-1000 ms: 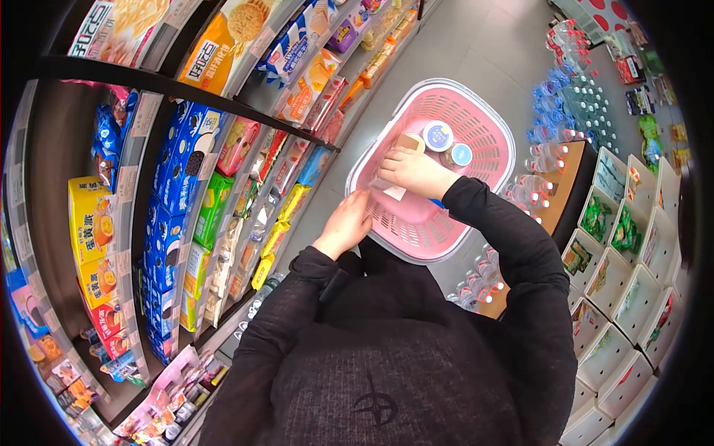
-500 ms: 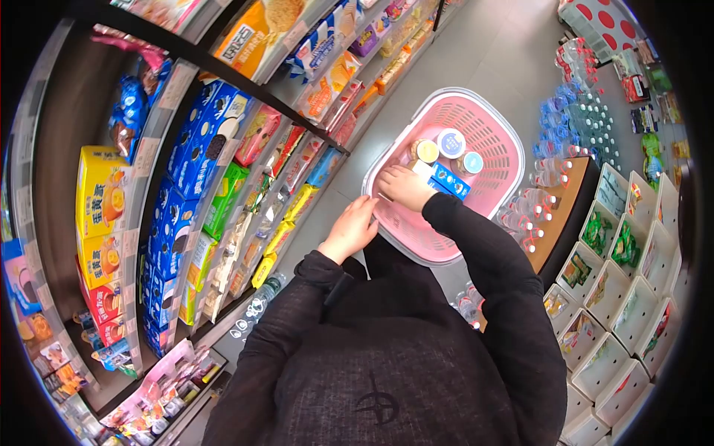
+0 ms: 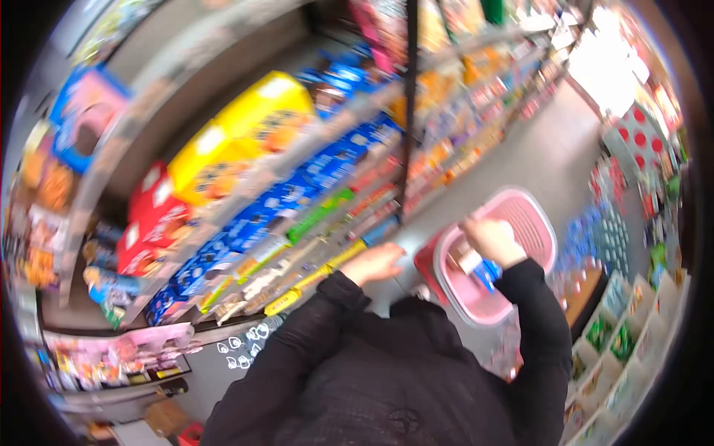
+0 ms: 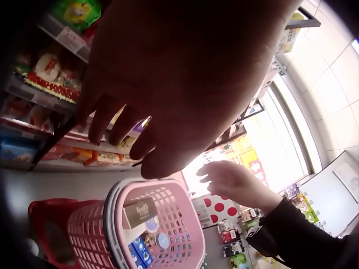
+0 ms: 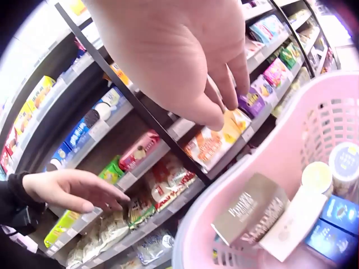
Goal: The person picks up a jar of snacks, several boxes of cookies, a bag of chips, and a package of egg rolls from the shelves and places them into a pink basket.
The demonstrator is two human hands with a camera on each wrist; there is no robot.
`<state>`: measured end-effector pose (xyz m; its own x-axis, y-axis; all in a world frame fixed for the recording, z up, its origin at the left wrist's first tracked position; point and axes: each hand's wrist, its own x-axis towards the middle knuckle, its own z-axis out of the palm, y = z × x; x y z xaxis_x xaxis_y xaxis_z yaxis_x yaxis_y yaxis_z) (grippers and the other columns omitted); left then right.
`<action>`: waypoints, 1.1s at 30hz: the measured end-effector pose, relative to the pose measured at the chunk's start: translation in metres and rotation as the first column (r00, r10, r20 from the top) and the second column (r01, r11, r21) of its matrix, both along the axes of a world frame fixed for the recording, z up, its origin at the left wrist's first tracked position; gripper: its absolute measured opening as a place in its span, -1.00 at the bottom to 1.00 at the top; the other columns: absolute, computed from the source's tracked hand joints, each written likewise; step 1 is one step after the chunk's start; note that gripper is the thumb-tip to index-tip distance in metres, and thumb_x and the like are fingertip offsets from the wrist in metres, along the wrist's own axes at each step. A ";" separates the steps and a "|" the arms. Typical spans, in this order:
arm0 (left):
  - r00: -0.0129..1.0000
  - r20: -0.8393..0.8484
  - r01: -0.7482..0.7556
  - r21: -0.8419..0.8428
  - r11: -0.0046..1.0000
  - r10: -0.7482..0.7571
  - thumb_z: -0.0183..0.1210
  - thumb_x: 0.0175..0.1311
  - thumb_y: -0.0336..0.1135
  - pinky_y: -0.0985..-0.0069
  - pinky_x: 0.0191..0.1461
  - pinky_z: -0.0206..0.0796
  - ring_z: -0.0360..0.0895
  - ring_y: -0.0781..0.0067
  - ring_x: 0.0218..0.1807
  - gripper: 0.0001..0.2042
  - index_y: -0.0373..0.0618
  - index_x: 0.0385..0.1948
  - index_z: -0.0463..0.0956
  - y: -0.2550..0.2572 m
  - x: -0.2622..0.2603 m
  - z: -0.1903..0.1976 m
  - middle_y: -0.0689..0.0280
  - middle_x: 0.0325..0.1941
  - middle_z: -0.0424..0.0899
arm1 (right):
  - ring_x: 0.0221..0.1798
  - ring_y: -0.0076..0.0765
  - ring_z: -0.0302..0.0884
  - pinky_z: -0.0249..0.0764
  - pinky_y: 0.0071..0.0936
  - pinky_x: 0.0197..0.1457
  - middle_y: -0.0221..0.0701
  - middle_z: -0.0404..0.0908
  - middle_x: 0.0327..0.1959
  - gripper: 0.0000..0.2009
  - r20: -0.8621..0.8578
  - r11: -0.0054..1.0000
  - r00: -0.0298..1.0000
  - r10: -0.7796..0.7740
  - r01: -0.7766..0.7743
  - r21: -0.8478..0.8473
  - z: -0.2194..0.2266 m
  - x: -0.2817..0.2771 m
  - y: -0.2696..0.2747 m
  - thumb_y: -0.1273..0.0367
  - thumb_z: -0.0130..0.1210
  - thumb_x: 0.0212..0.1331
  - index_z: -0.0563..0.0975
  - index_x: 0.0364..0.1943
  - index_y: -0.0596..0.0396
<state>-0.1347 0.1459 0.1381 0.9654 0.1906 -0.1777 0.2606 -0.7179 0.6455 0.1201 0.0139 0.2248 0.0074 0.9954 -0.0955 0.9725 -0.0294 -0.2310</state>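
A pink shopping basket (image 3: 444, 279) stands in the aisle in front of the body. My right hand (image 3: 492, 239) is over it, fingers loosely bent with nothing in them, as the right wrist view confirms. Inside lie a brown box (image 5: 252, 210), a white box (image 5: 294, 224), blue boxes (image 5: 336, 227) and lidded jars (image 5: 344, 162). To the left of the basket my left hand (image 3: 375, 262) hovers between rim and shelves, holding nothing. Its fingers (image 4: 115, 126) are loosely spread in the left wrist view.
Shelves of packaged snacks run along the left, with yellow boxes (image 3: 245, 137) and blue boxes (image 3: 279, 212). Something red (image 4: 47, 224) stands beside the basket. Bottled water (image 3: 584, 238) and white bins (image 3: 617, 349) line the right side. A red-dotted box (image 3: 639, 137) is farther down the aisle.
Both hands have come away from the basket's near side: the left moved off the rim, the right rose out of the basket. The head view has swung left, and the brown box now shows inside.
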 end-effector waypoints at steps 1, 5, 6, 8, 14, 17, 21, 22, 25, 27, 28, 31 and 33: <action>1.000 0.015 -0.027 0.012 1.000 0.027 0.12 0.08 -0.22 0.32 0.09 0.26 0.39 0.08 0.03 -0.58 -0.26 -0.05 0.36 0.006 -0.013 0.009 0.05 -0.04 0.44 | -0.32 -0.05 0.50 0.43 -0.21 -0.26 -0.21 0.50 -0.40 -0.78 -0.018 0.995 0.997 0.071 -0.070 0.068 -0.001 -0.011 0.008 0.46 0.00 -0.10 0.47 -0.28 0.10; 0.987 0.117 -0.118 0.080 0.990 0.108 0.10 0.10 -0.24 0.32 0.07 0.28 0.41 0.08 0.01 -0.59 -0.23 -0.02 0.35 0.035 -0.079 0.080 0.07 -0.05 0.46 | -0.27 -0.05 0.49 0.42 -0.22 -0.18 -0.18 0.52 -0.40 -0.78 -0.118 0.942 0.947 0.298 -0.271 0.200 0.052 -0.091 0.054 0.48 0.02 -0.12 0.49 -0.29 0.12; 0.975 0.170 -0.164 0.115 0.980 0.144 0.08 0.12 -0.26 0.32 0.05 0.29 0.42 0.07 0.00 -0.62 -0.23 -0.03 0.36 0.040 -0.100 0.098 0.07 -0.06 0.47 | -0.26 -0.05 0.49 0.42 -0.22 -0.19 -0.18 0.53 -0.41 -0.78 -0.129 0.936 0.941 0.315 -0.285 0.206 0.068 -0.116 0.064 0.48 0.03 -0.12 0.50 -0.29 0.12; 0.928 0.284 -0.284 0.119 0.951 0.242 0.06 0.15 -0.28 0.32 0.02 0.30 0.43 0.07 -0.02 -0.65 -0.23 -0.05 0.38 0.041 -0.147 0.143 0.08 -0.07 0.48 | -0.26 -0.06 0.49 0.42 -0.23 -0.20 -0.18 0.53 -0.40 -0.77 -0.132 0.875 0.893 0.430 -0.376 0.304 0.092 -0.161 0.086 0.49 0.04 -0.13 0.49 -0.29 0.13; 0.797 0.498 -0.532 0.313 0.787 0.341 0.08 0.13 -0.37 0.35 -0.07 0.36 0.49 0.12 -0.10 -0.74 -0.20 -0.14 0.44 0.029 -0.287 0.253 0.14 -0.14 0.53 | -0.27 -0.10 0.49 0.41 -0.27 -0.21 -0.25 0.51 -0.39 -0.80 -0.032 0.629 0.697 0.717 -0.626 0.460 0.185 -0.297 0.129 0.48 0.08 -0.09 0.46 -0.30 0.16; 0.698 0.642 -0.664 0.414 0.622 0.317 0.13 0.06 -0.45 0.36 -0.03 0.35 0.50 0.17 -0.08 -0.74 -0.20 -0.16 0.47 0.018 -0.341 0.298 0.14 -0.15 0.55 | -0.29 -0.12 0.48 0.41 -0.30 -0.25 -0.28 0.48 -0.41 -0.79 0.040 0.433 0.565 0.824 -0.674 0.599 0.229 -0.354 0.145 0.49 0.09 -0.09 0.44 -0.29 0.14; 0.495 0.795 -0.848 0.353 0.396 0.351 0.10 0.05 -0.52 0.44 0.03 0.30 0.50 0.22 -0.06 -0.73 -0.21 -0.15 0.47 0.012 -0.395 0.338 0.16 -0.14 0.56 | -0.27 -0.10 0.47 0.41 -0.29 -0.23 -0.27 0.48 -0.38 -0.77 0.152 0.225 0.484 0.862 -0.633 0.741 0.284 -0.419 0.168 0.51 0.07 -0.09 0.43 -0.26 0.14; 0.441 0.825 -0.884 0.330 0.332 0.354 0.09 0.05 -0.53 0.46 0.05 0.28 0.50 0.24 -0.05 -0.72 -0.22 -0.14 0.47 0.013 -0.406 0.344 0.16 -0.13 0.56 | -0.25 -0.09 0.46 0.41 -0.29 -0.21 -0.26 0.48 -0.37 -0.76 0.187 0.171 0.466 0.865 -0.624 0.762 0.297 -0.434 0.176 0.51 0.06 -0.09 0.43 -0.24 0.14; 0.240 0.927 -0.967 0.202 0.155 0.288 0.12 0.04 -0.51 0.40 0.10 0.25 0.44 0.17 0.04 -0.71 -0.20 -0.14 0.46 0.021 -0.433 0.359 0.13 -0.06 0.52 | -0.14 -0.05 0.45 0.39 -0.29 -0.10 -0.22 0.49 -0.22 -0.68 0.267 0.049 0.445 0.855 -0.580 0.813 0.328 -0.479 0.198 0.53 0.08 -0.10 0.43 -0.15 0.16; 0.129 0.976 -0.991 0.120 0.064 0.177 0.12 0.03 -0.52 0.40 0.14 0.22 0.38 0.20 0.11 -0.69 -0.20 -0.11 0.44 0.031 -0.450 0.364 0.13 0.01 0.47 | -0.13 -0.07 0.43 0.40 -0.30 -0.11 -0.22 0.46 -0.22 -0.69 0.329 -0.070 0.442 0.834 -0.507 0.859 0.343 -0.515 0.214 0.53 0.05 -0.10 0.41 -0.17 0.17; 0.076 0.990 -0.997 0.073 0.030 0.117 0.12 0.04 -0.52 0.40 0.15 0.20 0.34 0.22 0.15 -0.68 -0.20 -0.10 0.43 0.036 -0.457 0.368 0.14 0.06 0.43 | -0.11 -0.10 0.43 0.41 -0.32 -0.12 -0.23 0.45 -0.25 -0.71 0.364 -0.130 0.448 0.816 -0.472 0.872 0.351 -0.534 0.222 0.54 0.03 -0.11 0.41 -0.20 0.18; -0.096 0.993 -0.994 -0.100 0.051 0.073 0.18 0.02 -0.47 0.40 0.20 0.15 0.27 0.17 0.17 -0.47 -0.25 0.10 0.23 0.059 -0.484 0.377 0.08 0.16 0.27 | -0.08 -0.12 0.43 0.41 -0.32 -0.06 -0.24 0.45 -0.20 -0.68 0.432 -0.289 0.481 0.763 -0.344 0.893 0.372 -0.585 0.247 0.52 0.04 -0.12 0.41 -0.17 0.18; -0.111 0.991 -0.990 -0.103 -0.097 0.075 0.26 -0.02 -0.37 0.38 0.20 0.13 0.23 0.12 0.18 -0.35 -0.32 0.14 0.13 0.069 -0.496 0.385 0.01 0.17 0.21 | -0.06 -0.13 0.43 0.40 -0.31 -0.02 -0.25 0.46 -0.16 -0.67 0.442 -0.344 0.537 0.719 -0.279 0.897 0.392 -0.613 0.264 0.48 0.05 -0.11 0.42 -0.15 0.19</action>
